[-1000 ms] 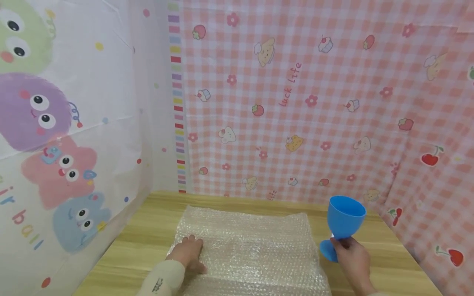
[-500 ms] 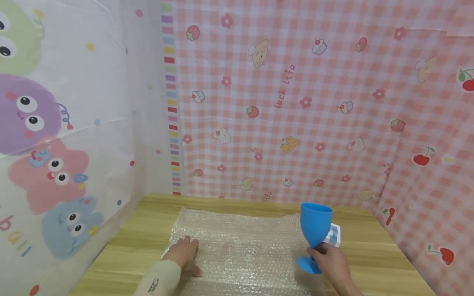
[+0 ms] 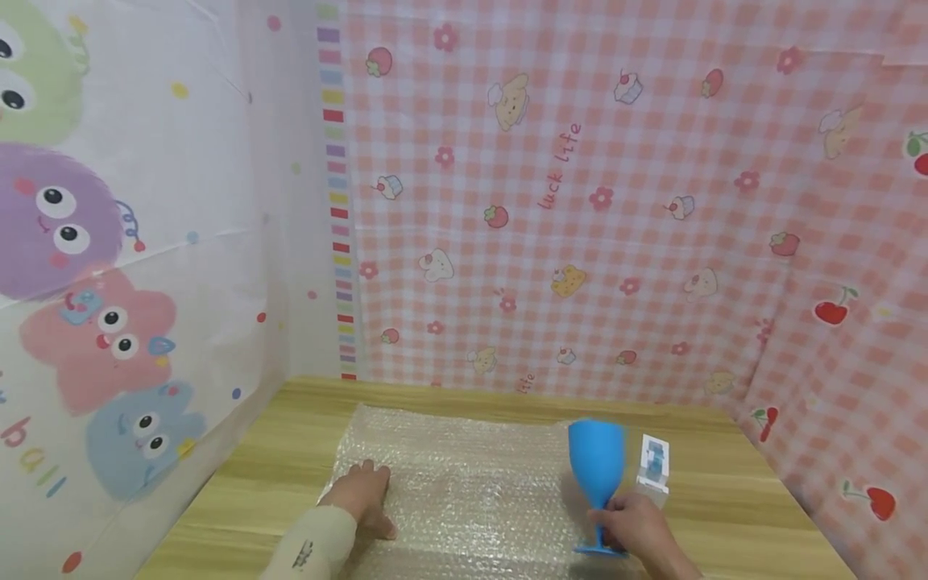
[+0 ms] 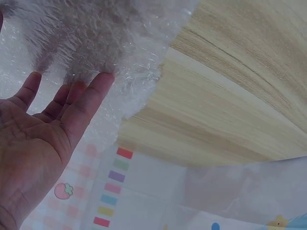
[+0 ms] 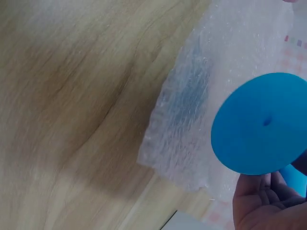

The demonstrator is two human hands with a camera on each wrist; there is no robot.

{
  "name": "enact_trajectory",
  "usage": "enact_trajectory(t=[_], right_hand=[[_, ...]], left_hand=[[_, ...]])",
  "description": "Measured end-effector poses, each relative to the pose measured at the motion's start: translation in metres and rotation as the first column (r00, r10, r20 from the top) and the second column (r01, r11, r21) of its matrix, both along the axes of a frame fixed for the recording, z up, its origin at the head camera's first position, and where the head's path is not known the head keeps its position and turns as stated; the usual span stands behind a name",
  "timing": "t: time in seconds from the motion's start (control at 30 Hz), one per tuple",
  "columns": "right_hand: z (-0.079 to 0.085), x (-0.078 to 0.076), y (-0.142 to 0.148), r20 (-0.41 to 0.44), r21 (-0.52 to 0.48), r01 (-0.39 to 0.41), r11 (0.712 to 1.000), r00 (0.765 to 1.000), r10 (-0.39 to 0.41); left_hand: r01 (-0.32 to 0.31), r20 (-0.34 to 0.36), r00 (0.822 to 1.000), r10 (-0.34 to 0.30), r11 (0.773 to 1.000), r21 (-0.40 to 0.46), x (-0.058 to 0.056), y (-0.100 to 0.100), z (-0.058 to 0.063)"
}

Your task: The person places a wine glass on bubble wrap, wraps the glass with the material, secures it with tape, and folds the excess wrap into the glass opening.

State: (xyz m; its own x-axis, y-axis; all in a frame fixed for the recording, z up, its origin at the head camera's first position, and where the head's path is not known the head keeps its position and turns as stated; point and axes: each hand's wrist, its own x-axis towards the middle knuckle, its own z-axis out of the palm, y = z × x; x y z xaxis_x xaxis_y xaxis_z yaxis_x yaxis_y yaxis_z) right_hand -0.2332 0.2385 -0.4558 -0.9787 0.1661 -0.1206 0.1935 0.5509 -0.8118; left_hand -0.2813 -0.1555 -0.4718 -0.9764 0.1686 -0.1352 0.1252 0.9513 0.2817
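Note:
A blue plastic goblet (image 3: 598, 457) stands upright in my right hand (image 3: 636, 525), which pinches its stem over the right edge of the bubble wrap (image 3: 471, 483). In the right wrist view the goblet's round base (image 5: 259, 129) faces the camera, apart from the bubble wrap (image 5: 187, 105). My left hand (image 3: 365, 493) rests with its fingers spread on the left part of the sheet. Its fingertips touch the bubble wrap (image 4: 115, 28) in the left wrist view, and the palm shows.
A small white box with a blue figure on top (image 3: 655, 463) stands right of the goblet, partly behind my right hand. The wood-grain table (image 3: 732, 499) meets a pink checked cloth (image 3: 551, 242) at the back and a white printed sheet (image 3: 217, 242) on the left.
My right hand has carried the goblet left, from beside the bubble wrap to over its right edge, turning it upright. The white box has come into view. The left hand stays on the sheet.

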Motion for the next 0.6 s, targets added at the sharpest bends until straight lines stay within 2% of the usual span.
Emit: enact_trajectory(t=[0.17, 0.33, 0.6], right_hand=[[-0.0035, -0.0002, -0.0009, 0.072, 0.047, -0.034, 0.998, 0.997, 0.03], [-0.0053, -0.0002, -0.0018, 0.167, 0.066, -0.074, 0.995, 0.984, 0.062], [-0.0087, -0.003, -0.0018, 0.225, 0.069, -0.088, 0.994, 0.972, 0.071]], left_hand=[[-0.004, 0.003, 1.0, 0.004, 1.0, 0.004, 0.0022, 0.0004, 0.0022], [0.003, 0.004, 1.0, -0.003, 1.0, -0.005, 0.002, 0.0013, 0.0014], [0.012, -0.011, 1.0, -0.012, 1.0, -0.011, 0.0003, 0.0002, 0.0032]])
